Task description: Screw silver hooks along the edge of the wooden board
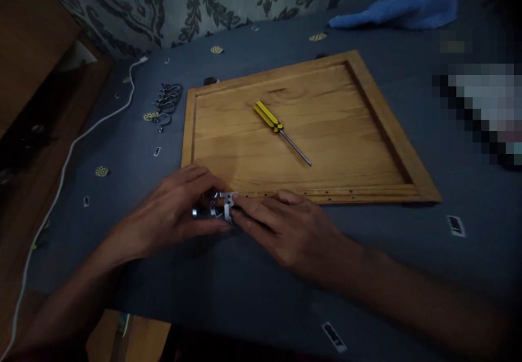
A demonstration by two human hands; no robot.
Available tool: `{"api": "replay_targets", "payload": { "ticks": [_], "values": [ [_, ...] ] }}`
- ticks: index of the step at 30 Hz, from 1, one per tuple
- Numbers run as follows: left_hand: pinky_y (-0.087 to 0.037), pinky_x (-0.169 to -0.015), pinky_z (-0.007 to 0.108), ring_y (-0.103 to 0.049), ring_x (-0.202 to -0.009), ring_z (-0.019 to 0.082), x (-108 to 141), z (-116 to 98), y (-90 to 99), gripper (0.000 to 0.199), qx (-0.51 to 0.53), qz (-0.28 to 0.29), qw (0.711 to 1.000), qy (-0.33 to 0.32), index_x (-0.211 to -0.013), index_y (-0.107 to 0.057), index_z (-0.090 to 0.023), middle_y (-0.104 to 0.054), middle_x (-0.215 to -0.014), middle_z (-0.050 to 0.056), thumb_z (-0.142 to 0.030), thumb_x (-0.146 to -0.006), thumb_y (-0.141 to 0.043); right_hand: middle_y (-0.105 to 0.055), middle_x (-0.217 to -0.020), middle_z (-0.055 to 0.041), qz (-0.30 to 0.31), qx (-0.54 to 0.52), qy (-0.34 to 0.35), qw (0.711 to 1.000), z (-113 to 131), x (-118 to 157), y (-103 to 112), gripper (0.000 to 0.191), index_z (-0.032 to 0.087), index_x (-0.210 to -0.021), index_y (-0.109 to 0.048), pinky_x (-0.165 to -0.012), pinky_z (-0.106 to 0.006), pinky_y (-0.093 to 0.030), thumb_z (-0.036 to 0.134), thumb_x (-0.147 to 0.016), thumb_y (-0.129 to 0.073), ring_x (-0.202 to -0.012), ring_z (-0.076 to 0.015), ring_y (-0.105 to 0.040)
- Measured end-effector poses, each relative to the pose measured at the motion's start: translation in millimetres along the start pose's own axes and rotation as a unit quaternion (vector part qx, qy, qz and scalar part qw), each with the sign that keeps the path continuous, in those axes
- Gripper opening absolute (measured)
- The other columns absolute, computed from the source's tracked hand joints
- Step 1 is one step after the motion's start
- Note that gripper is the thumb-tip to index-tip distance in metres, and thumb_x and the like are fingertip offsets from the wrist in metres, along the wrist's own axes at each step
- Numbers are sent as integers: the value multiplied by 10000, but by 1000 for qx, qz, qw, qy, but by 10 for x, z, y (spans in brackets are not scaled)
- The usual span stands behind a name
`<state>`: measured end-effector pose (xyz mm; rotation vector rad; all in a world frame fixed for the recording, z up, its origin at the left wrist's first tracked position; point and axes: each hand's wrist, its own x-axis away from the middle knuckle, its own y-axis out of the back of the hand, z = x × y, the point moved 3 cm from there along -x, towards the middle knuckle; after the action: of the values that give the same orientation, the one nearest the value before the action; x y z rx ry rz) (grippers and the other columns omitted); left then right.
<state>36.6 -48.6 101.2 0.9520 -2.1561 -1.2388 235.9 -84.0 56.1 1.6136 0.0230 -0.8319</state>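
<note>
My left hand point(181, 207) curls around a shiny metal bracket point(222, 203) with holes in it, thumb below and fingers above. From the other side, the fingertips of my right hand point(289, 223) pinch the bracket's right end. It sits at the front left edge of a wooden framed panel point(244, 166); whether it is fixed there I cannot tell. Small dark holes run along this front edge. On the panel lies a screwdriver point(281, 131) with a yellow and black handle, its shaft pointing to the front right.
Left of the panel lie several curtain clip rings point(168, 98). A white cable point(71, 147) runs along the left side beside wooden furniture point(32, 36). A blue cloth point(408, 8) lies at the back right. A blurred-out object point(489, 106) is at the right edge.
</note>
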Motion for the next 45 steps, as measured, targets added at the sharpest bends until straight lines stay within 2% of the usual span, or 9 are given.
{"api": "replay_targets", "payload": {
  "ticks": [5, 10, 18, 23, 27, 30, 34, 39, 45],
  "values": [
    [-513, -732, 280, -689, -849, 173, 8, 63, 120, 232, 27, -92, 994, 59, -1046, -685, -229, -734, -952, 4, -443, -995, -608, -762, -1227, -105, 2, -2, 1, 1000, 6, -2, 2, 388, 136, -1118, -755, -733, -330, -495, 57, -1051, -381, -860, -167, -701],
    [-537, -737, 296, -706, -855, 183, 20, 166, 193, 190, 21, -167, 979, 117, -1006, -722, -245, -756, -924, -16, -406, -976, -624, -764, -1221, -106, -11, -11, -2, 1000, 9, 4, -1, 382, 119, -1079, -761, -731, -330, -492, 59, -1058, -384, -857, -165, -706],
    [-488, -603, 294, -688, -807, 189, -39, 343, 205, 230, 21, -203, 965, 163, -955, -734, -219, -764, -917, 9, -412, -938, -610, -757, -1240, -95, -9, -8, -7, 1000, 16, 13, 11, 391, 125, -1086, -760, -766, -335, -502, 51, -1054, -377, -868, -167, -706],
    [-490, -657, 300, -671, -769, 173, -62, 501, 218, 222, 38, -244, 952, 179, -964, -733, -207, -756, -876, 14, -405, -917, -644, -750, -1261, -91, -1, -6, -11, 1000, 20, 16, 11, 375, 144, -1092, -759, -773, -337, -505, 52, -1042, -398, -867, -165, -697],
    [-485, -722, 308, -639, -765, 164, -37, 727, 266, 212, 32, -294, 937, 184, -978, -701, -214, -706, -842, 7, -397, -915, -616, -757, -1241, -86, -9, -17, -12, 1000, 13, 12, 2, 332, 137, -1098, -749, -811, -342, -514, 52, -1023, -437, -884, -172, -704],
    [-481, -706, 300, -628, -763, 169, -8, 918, 310, 228, -4, -321, 926, 199, -1026, -684, -205, -699, -872, 18, -363, -922, -556, -769, -1197, -74, -15, -20, -17, 1000, 5, 17, -13, 321, 148, -1103, -743, -807, -338, -523, 18, -973, -480, -846, -165, -702],
    [-510, -774, 318, -655, -872, 201, 3, 1094, 333, 260, -85, -315, 921, 213, -1061, -673, -191, -721, -1013, 57, -279, -930, -465, -758, -1232, -84, -23, -2, -7, 1000, 9, 50, -63, 405, 151, -1182, -721, -821, -346, -553, -15, -926, -454, -896, -170, -706],
    [-519, -920, 389, -658, -1021, 249, 26, 1180, 314, 295, -125, -317, 917, 208, -1111, -656, -188, -703, -1080, 94, -225, -947, -413, -763, -1232, -82, -49, -14, -4, 999, 11, 99, -113, 480, 143, -1244, -684, -836, -360, -576, -40, -884, -426, -964, -185, -719],
    [-512, -960, 406, -632, -1020, 250, 52, 1307, 273, 347, -146, -298, 917, 220, -1162, -652, -198, -673, -1062, 99, -165, -951, -378, -781, -1192, -75, -44, -4, -9, 999, 19, 86, -87, 473, 161, -1191, -706, -839, -333, -584, -58, -856, -454, -944, -173, -732]
  ]
}}
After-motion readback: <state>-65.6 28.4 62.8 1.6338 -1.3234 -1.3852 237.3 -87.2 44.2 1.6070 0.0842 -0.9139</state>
